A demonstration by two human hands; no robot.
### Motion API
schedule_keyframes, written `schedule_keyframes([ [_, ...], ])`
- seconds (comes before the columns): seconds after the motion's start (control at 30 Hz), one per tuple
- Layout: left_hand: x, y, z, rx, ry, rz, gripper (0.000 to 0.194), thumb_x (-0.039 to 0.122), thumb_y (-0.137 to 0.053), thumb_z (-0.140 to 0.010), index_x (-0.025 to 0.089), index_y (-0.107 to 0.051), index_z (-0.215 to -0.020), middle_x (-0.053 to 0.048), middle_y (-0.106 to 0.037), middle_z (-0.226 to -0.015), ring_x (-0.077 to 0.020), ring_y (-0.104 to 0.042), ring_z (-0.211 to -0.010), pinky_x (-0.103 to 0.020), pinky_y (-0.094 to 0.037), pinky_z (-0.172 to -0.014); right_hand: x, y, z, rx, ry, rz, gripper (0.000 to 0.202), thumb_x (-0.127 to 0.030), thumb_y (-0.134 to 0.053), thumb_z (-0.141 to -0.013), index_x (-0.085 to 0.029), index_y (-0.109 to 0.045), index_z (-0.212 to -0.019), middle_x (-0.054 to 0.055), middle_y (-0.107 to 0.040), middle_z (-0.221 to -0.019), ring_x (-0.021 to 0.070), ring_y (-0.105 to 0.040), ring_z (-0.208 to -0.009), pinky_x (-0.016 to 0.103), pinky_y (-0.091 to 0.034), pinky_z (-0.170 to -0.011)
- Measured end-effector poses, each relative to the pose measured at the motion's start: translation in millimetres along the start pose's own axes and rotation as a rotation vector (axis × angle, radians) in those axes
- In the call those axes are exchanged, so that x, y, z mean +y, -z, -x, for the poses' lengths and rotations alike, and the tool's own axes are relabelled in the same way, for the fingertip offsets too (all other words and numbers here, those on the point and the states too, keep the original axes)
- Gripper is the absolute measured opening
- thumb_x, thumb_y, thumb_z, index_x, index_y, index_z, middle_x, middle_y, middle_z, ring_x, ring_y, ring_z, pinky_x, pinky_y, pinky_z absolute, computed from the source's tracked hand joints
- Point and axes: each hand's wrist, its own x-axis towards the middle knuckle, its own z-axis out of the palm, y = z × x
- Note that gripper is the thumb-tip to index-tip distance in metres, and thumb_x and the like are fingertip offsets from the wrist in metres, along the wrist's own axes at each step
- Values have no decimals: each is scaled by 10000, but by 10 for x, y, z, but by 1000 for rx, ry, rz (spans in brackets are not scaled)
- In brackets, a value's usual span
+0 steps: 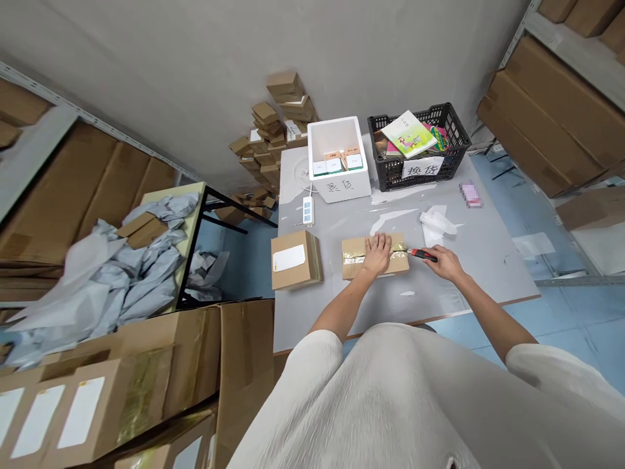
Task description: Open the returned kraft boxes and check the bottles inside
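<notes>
A taped cardboard box [352, 251] lies on the grey table in front of me, with clear shiny tape running along its top. My left hand [377, 253] rests flat on the box, fingers stretched out. In my right hand [445, 262] is a red and black utility knife [422, 255], gripped by its handle. Its tip meets the right end of the box at the taped seam. Left of this box stands another cardboard box [313, 257] with a white label [288, 258]. Crumpled white paper [436, 225] lies just beyond my right hand.
At the table's back are a white foam box [342, 189] holding small boxes and a black crate [390, 177] with books. A white power strip [307, 210] lies before them. Large cartons [195, 352] crowd the left; a side table holds grey plastic bags [146, 273]. Shelves flank both sides.
</notes>
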Motion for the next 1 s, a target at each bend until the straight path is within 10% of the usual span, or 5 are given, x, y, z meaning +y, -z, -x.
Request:
schedule_keyframes([
  [0.4,7,-36,38,28,21,-28,662,375,-317,-1104,181,-286,-1735,-167,-263,-1817,-355,-160,-1709,-671,-79,-1367,377,207,-370,158,-18,-158,467,-478,-660,-981,-254,-727,-1386,115,-734,-1235,320,-697,-1110,402,-560,-920],
  [0.8,-314,27,860,94,8,-19,792,533,-677,-994,230,-388,-1667,-174,-345,-1761,-350,-264,-1666,-556,-143,-1384,-555,21,-1286,-49,150,-380,373,-486,-619,-998,-217,-764,-1212,87,-799,-1209,297,-716,-1097,371,-537,-959],
  [1.0,-472,109,877,134,207,13,720,510,-808,-923,300,-515,-1545,-155,-510,-1586,-375,-472,-1479,-526,-387,-1227,-685,-134,-1205,-62,25,-329,385,-465,-608,-982,-222,-754,-1241,74,-819,-1118,284,-728,-1005,353,-536,-866],
])
